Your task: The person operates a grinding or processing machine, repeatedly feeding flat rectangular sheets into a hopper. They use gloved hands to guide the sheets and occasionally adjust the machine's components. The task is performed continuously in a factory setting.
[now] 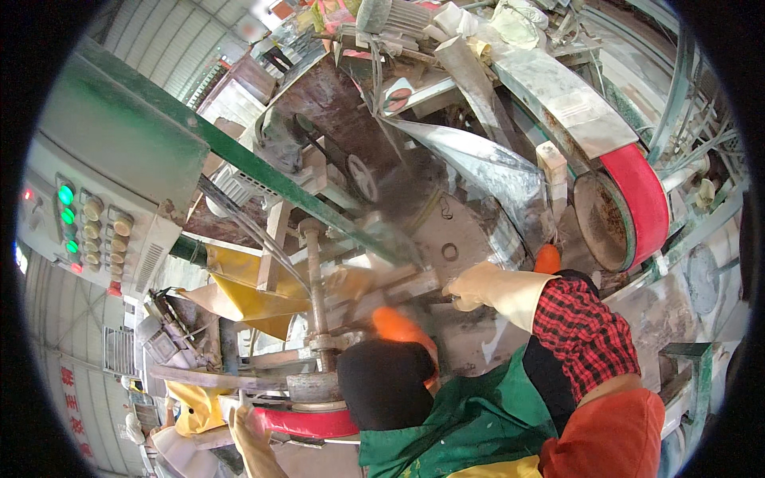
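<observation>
My right hand (pixel 472 287), in a cream rubber glove, reaches leftward at the middle of the view. Its fingers are curled at the end of a pale bar (pixel 426 285); whatever they grip is hidden. At the lower left, my left hand (pixel 250 436), gloved alike, is beside a red belt (pixel 307 423) that passes round a grey wheel (pixel 317 388). Its fingers look pressed together, and what is in them cannot be made out. A dusty upright post (pixel 317 291) rises above the wheel. My black-clad knee (pixel 385 385) and orange boot (pixel 405 328) lie between both hands.
Another red belt (pixel 644 199) wraps a large wheel (pixel 599 221) at the right. A green beam (pixel 263 187) slants past a control box (pixel 100 231) with lit green buttons. Yellow sheeting (pixel 247 283) hangs at the left. A person (pixel 275 54) stands far off at the top.
</observation>
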Demonstrator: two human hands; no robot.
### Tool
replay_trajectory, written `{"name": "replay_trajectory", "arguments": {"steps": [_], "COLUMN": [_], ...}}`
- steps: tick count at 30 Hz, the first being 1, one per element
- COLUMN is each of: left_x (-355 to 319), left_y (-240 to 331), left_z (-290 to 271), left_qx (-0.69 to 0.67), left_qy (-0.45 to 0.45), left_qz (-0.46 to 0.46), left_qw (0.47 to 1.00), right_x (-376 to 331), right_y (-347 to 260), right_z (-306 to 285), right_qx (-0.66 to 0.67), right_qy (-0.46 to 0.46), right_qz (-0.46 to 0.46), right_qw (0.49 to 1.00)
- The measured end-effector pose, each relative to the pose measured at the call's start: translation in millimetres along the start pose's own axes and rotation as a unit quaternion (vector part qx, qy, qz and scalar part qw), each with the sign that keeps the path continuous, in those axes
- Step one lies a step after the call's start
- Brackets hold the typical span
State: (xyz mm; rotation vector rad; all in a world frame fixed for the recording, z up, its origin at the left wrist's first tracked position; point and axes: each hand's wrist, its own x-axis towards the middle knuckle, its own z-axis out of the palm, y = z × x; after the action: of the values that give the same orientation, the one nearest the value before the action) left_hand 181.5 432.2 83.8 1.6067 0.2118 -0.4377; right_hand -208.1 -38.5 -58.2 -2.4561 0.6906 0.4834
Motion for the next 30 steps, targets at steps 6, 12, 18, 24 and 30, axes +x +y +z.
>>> {"name": "replay_trajectory", "arguments": {"steps": [6,12,18,24,30], "left_x": [-73,-101,-156,-158,-46], "left_y": [26,-3,-79,-71,-20], "left_z": [172,383,512,516,398], "left_qx": [0.199,0.402,0.464,0.425,0.527], "left_qy": [-0.154,-0.458,-0.552,-0.591,-0.406], "left_qz": [0.175,0.283,0.52,0.523,0.502], "left_qw": [0.952,0.741,0.459,0.445,0.552], "right_x": [16,5,13,-26,-42], "right_y": [-12,-17,12,38,77], "right_z": [-9,-14,-28,-53,-73], "right_qx": [0.147,0.714,0.689,0.731,0.767], "right_qy": [0.045,0.151,0.446,0.419,0.526], "right_qz": [-0.072,-0.146,-0.101,-0.099,-0.098], "right_qw": [0.986,0.668,0.562,0.53,0.354]}}
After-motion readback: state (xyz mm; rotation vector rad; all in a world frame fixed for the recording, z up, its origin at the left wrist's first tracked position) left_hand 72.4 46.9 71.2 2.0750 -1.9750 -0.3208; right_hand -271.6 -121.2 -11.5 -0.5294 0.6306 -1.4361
